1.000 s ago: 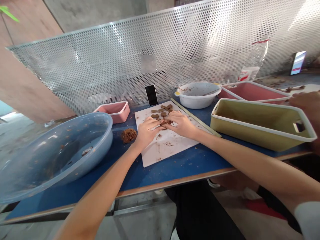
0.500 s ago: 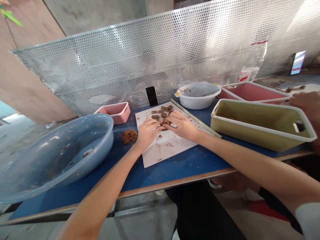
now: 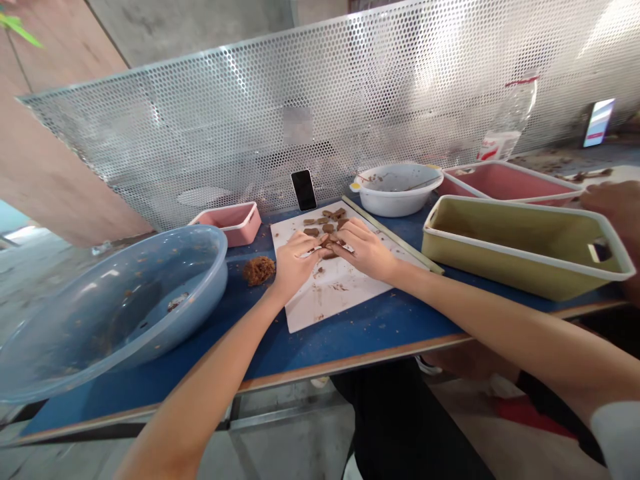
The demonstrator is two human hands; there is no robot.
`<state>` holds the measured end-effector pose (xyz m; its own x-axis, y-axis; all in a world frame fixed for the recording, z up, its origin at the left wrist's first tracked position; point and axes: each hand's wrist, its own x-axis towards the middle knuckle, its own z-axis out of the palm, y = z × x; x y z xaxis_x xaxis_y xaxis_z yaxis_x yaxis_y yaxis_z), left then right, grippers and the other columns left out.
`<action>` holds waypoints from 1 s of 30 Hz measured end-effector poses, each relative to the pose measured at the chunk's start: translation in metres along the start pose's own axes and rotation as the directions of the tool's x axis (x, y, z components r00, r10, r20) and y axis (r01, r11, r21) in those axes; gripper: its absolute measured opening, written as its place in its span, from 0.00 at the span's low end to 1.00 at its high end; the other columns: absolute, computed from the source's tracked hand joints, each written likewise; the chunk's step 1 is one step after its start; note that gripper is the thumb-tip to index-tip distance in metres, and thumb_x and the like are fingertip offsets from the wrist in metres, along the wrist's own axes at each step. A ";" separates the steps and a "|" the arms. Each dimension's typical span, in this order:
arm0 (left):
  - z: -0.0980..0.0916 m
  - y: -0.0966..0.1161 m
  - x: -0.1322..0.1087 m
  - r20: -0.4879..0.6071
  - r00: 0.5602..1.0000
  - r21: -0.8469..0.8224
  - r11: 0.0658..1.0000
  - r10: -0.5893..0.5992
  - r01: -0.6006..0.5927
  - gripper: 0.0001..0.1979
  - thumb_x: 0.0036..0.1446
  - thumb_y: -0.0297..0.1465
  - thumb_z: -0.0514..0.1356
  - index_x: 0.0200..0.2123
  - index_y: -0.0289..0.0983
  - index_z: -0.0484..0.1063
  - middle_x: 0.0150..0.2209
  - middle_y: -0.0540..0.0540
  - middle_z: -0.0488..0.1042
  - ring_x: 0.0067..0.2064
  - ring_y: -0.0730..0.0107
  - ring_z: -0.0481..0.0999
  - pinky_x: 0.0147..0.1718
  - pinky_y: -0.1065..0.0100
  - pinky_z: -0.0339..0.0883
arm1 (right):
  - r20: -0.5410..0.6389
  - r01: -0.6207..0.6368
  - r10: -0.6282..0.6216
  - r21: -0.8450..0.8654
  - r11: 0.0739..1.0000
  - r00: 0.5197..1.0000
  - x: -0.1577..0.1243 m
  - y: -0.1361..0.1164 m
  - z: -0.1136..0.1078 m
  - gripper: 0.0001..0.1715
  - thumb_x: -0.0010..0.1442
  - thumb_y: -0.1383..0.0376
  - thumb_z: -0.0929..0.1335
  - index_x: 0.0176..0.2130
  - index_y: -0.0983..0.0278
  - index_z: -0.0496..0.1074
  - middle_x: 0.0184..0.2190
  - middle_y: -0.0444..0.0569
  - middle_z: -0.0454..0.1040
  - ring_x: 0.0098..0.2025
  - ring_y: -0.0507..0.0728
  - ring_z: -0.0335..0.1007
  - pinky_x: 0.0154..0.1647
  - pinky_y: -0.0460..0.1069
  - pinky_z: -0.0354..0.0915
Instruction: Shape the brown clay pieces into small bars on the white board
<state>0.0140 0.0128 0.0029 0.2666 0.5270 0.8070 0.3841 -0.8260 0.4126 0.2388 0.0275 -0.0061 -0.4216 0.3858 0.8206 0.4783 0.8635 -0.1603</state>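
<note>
On the blue tabletop (image 3: 360, 323), a big blue basin (image 3: 223, 267) fills the left end and an olive bin (image 3: 500, 259) stands by the right front edge. Between them lies a white board (image 3: 310, 310). The left hand (image 3: 295, 260) and right hand (image 3: 367, 250) meet above its middle, fingertips pinching a brown lump (image 3: 328, 245); smaller brown pieces (image 3: 311, 232) lie toward its far edge.

A perforated metal screen (image 3: 225, 120) stood along the far side of a blue table (image 3: 360, 327) with a brown near edge. Bright light glared off the screen's upper right. Behind it rose a grey wall (image 3: 200, 27); a pinkish panel (image 3: 45, 180) stood at left. The floor (image 3: 300, 447) was grey, with a metal bar (image 3: 280, 415) beneath the table.
</note>
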 end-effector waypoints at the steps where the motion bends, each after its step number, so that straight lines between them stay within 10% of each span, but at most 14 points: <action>1: 0.000 0.000 0.000 0.002 1.000 0.001 1.000 -0.013 0.013 0.14 0.66 0.47 0.73 0.47 0.46 0.90 0.38 0.44 0.88 0.40 0.59 0.80 0.44 0.53 0.79 | -0.005 0.005 -0.005 -0.006 1.000 1.000 0.000 0.000 0.000 0.14 0.80 0.58 0.65 0.42 0.57 0.76 0.36 0.51 0.73 0.44 0.64 0.69 0.50 0.61 0.73; 18: 0.008 0.006 -0.002 -0.047 0.987 -0.076 0.986 -0.155 0.152 0.18 0.64 0.50 0.74 0.44 0.42 0.90 0.38 0.44 0.88 0.39 0.60 0.82 0.43 0.56 0.80 | 0.007 -0.036 0.037 -0.113 0.993 0.999 -0.004 0.000 0.000 0.13 0.81 0.59 0.63 0.45 0.58 0.75 0.39 0.51 0.76 0.47 0.64 0.69 0.53 0.60 0.64; 30: 0.007 -0.010 -0.007 -0.024 0.999 0.090 0.995 -0.030 0.032 0.18 0.66 0.50 0.72 0.40 0.40 0.89 0.34 0.44 0.86 0.36 0.61 0.79 0.38 0.60 0.75 | 0.040 -0.077 0.079 -0.029 0.997 0.996 -0.003 0.014 0.004 0.11 0.79 0.57 0.69 0.47 0.59 0.79 0.43 0.49 0.84 0.47 0.61 0.78 0.59 0.60 0.61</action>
<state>0.0144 0.0188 -0.0103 0.2341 0.5464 0.8041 0.4703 -0.7876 0.3982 0.2439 0.0395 -0.0129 -0.4134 0.4652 0.7828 0.5313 0.8214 -0.2076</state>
